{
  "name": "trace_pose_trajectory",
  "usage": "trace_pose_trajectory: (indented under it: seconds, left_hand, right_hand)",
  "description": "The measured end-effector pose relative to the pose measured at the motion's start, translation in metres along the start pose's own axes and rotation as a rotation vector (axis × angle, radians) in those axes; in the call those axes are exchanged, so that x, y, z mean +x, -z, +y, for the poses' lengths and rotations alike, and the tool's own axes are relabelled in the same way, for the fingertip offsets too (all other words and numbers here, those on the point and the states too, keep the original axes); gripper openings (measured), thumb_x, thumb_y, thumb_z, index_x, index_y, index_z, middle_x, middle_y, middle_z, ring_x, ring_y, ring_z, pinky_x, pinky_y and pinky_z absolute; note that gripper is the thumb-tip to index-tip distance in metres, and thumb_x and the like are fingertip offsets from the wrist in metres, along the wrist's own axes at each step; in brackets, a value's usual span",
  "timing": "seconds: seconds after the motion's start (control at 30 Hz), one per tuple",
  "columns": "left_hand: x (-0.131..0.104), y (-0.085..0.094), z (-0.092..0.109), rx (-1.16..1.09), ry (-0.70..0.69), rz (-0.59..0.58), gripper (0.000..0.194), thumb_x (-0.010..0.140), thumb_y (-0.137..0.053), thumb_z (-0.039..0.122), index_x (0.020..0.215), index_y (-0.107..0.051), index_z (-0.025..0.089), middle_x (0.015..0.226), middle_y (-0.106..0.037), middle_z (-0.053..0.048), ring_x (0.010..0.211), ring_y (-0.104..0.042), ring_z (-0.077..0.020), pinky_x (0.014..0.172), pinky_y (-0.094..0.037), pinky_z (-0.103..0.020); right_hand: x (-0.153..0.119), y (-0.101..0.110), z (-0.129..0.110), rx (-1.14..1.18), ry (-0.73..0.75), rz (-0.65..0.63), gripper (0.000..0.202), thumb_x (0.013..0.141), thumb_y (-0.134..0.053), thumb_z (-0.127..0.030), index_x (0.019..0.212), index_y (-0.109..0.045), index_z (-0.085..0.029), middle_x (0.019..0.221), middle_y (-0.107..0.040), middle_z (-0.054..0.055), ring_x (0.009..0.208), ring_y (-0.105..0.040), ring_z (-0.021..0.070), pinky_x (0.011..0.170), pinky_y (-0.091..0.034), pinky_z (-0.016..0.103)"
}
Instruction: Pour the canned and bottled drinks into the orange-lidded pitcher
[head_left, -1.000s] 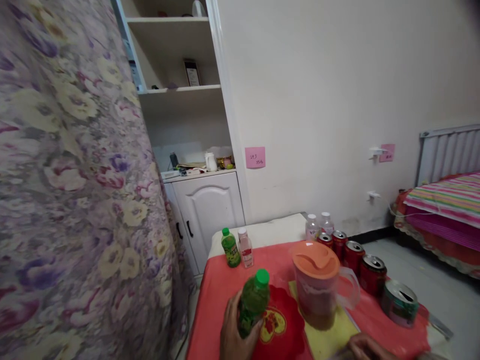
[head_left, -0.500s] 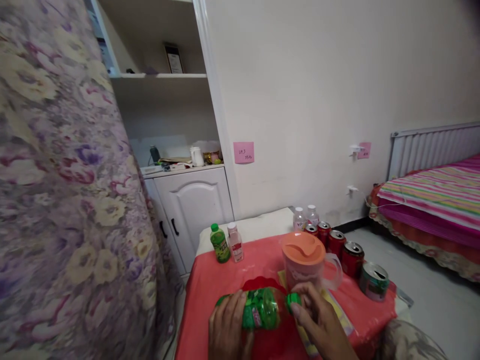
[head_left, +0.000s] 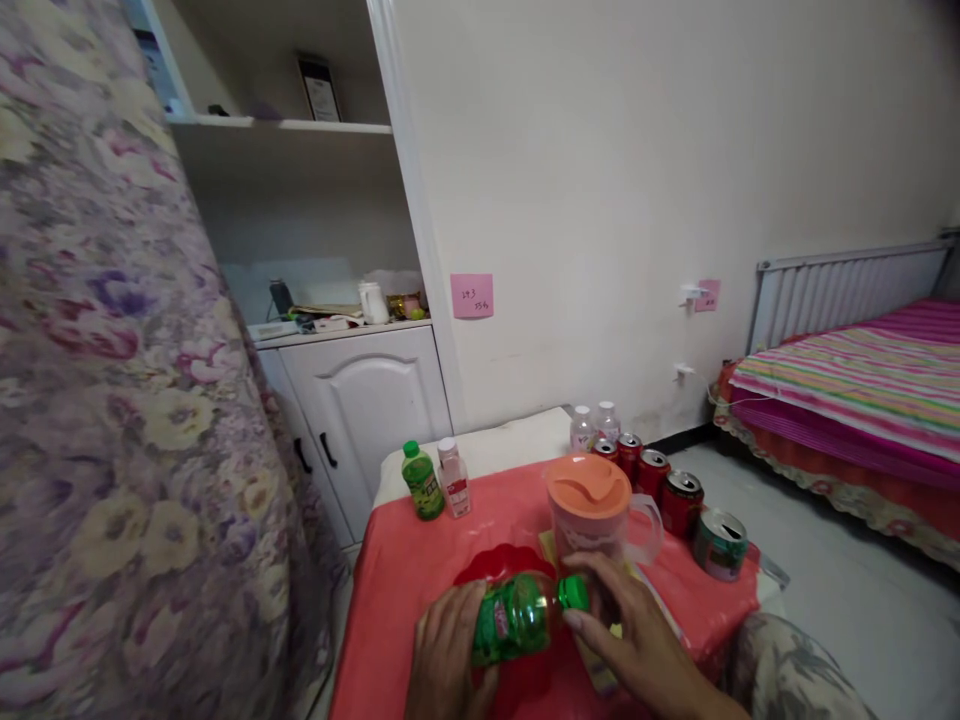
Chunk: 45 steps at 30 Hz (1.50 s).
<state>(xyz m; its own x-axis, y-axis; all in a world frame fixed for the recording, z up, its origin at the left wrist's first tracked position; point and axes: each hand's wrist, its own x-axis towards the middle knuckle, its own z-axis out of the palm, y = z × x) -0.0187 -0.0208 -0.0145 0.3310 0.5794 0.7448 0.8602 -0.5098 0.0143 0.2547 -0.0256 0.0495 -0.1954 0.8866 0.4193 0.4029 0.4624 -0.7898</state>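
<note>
A green plastic bottle (head_left: 513,620) lies on its side in my left hand (head_left: 446,650), whose fingers wrap round its base end. Its mouth points right. My right hand (head_left: 626,625) has thumb and fingers about the green bottle cap (head_left: 573,593), which sits at the bottle's neck. Below the bottle is a red dish with a scalloped rim (head_left: 474,568), partly covered by my hands. Just behind my right hand stands a clear pitcher (head_left: 589,530) with an orange lid (head_left: 589,487).
On the red-covered table (head_left: 390,600), a green-capped bottle (head_left: 424,485) and a clear bottle (head_left: 454,482) stand at back left. Several red cans (head_left: 682,503), a green can (head_left: 720,545) and two clear bottles (head_left: 581,430) line the right. A yellow cloth or packet (head_left: 596,670) lies beneath my right hand.
The view has shifted, so the table things appear farther left. The cap now sits close against the bottle's neck and my right hand's fingers have shifted around it. My left hand keeps its hold.
</note>
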Motion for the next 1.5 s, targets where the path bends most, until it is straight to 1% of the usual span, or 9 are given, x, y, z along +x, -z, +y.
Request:
trace_pose_trajectory:
  seconds: [0.13,0.3,0.47,0.67,0.9,1.07,1.2,1.37,1.5]
  left_hand:
    - [0.002,-0.001,-0.004,-0.003,-0.03,0.009,0.063,0.082,-0.062,0.038,0.142,-0.045,0.025,0.124,-0.072,-0.011,0.111,-0.066,-0.0307,0.092,-0.051,-0.045]
    - [0.002,-0.002,-0.012,0.019,-0.055,0.013,0.066,0.079,-0.064,0.032,0.142,-0.044,0.025,0.121,-0.073,-0.008,0.11,-0.067,-0.0289,0.092,-0.05,-0.041]
    - [0.003,-0.001,-0.012,0.024,-0.092,-0.009,0.067,0.082,-0.063,0.036,0.144,-0.041,0.025,0.121,-0.074,-0.01,0.109,-0.068,-0.0288,0.09,-0.051,-0.042]
    - [0.012,0.003,-0.001,0.035,-0.089,0.003,0.057,0.08,-0.063,0.033,0.133,-0.049,0.02,0.118,-0.074,-0.009,0.106,-0.068,-0.0261,0.088,-0.053,-0.038]
    - [0.013,0.002,0.0,0.027,-0.066,-0.004,0.055,0.08,-0.063,0.031,0.132,-0.049,0.02,0.118,-0.074,-0.009,0.107,-0.068,-0.0272,0.088,-0.053,-0.041]
    - [0.005,-0.001,-0.003,0.006,-0.019,-0.05,0.059,0.081,-0.065,0.034,0.136,-0.046,0.022,0.123,-0.071,-0.01,0.112,-0.066,-0.0286,0.093,-0.052,-0.043]
    - [0.003,-0.002,-0.003,-0.007,-0.016,-0.065,0.061,0.082,-0.065,0.035,0.137,-0.044,0.022,0.124,-0.071,-0.011,0.113,-0.065,-0.0295,0.094,-0.052,-0.045]
    - [0.004,-0.004,-0.003,-0.038,0.015,-0.072,0.06,0.081,-0.066,0.035,0.137,-0.045,0.023,0.125,-0.07,-0.012,0.113,-0.066,-0.0309,0.093,-0.053,-0.048]
    - [0.002,-0.004,-0.004,-0.1,0.079,-0.054,0.057,0.081,-0.066,0.036,0.134,-0.05,0.025,0.125,-0.071,-0.012,0.114,-0.066,-0.0318,0.094,-0.053,-0.05]
  right_hand:
    - [0.001,0.0,-0.005,-0.006,-0.015,0.007,0.02,0.089,-0.059,-0.035,0.102,-0.065,-0.021,0.084,-0.066,0.003,0.074,-0.06,0.0198,0.067,-0.049,0.03]
    - [0.001,0.0,-0.006,0.104,0.142,-0.011,0.03,0.089,-0.058,-0.025,0.119,-0.062,-0.026,0.114,-0.066,0.005,0.104,-0.061,0.0223,0.091,-0.049,0.035]
    - [0.001,-0.002,-0.004,0.102,-0.022,-0.008,0.022,0.087,-0.062,-0.029,0.108,-0.063,-0.022,0.097,-0.066,0.004,0.084,-0.061,0.0203,0.075,-0.049,0.032]
    - [0.0,0.0,0.003,0.191,0.153,-0.053,0.026,0.089,-0.058,-0.026,0.115,-0.062,-0.028,0.114,-0.062,0.006,0.104,-0.06,0.0225,0.083,-0.048,0.032]
    - [-0.001,0.0,0.001,0.1,-0.022,-0.003,0.022,0.09,-0.058,-0.035,0.107,-0.063,-0.023,0.089,-0.061,0.004,0.079,-0.058,0.0204,0.07,-0.047,0.031]
    - [0.0,0.003,-0.003,0.144,0.085,-0.042,0.027,0.088,-0.059,-0.027,0.115,-0.061,-0.025,0.112,-0.062,0.006,0.098,-0.059,0.0222,0.082,-0.048,0.033]
    - [-0.001,0.001,-0.002,0.126,0.026,-0.036,0.021,0.089,-0.059,-0.028,0.109,-0.062,-0.023,0.1,-0.063,0.005,0.085,-0.059,0.02,0.073,-0.048,0.031]
    - [-0.001,0.006,0.0,0.172,0.197,-0.032,0.024,0.092,-0.055,-0.023,0.115,-0.061,-0.028,0.112,-0.062,0.005,0.109,-0.058,0.0212,0.093,-0.046,0.033]
    - [-0.006,0.007,0.009,0.281,0.082,0.002,0.021,0.091,-0.058,-0.029,0.111,-0.062,-0.029,0.116,-0.061,0.005,0.111,-0.059,0.0221,0.09,-0.049,0.031]
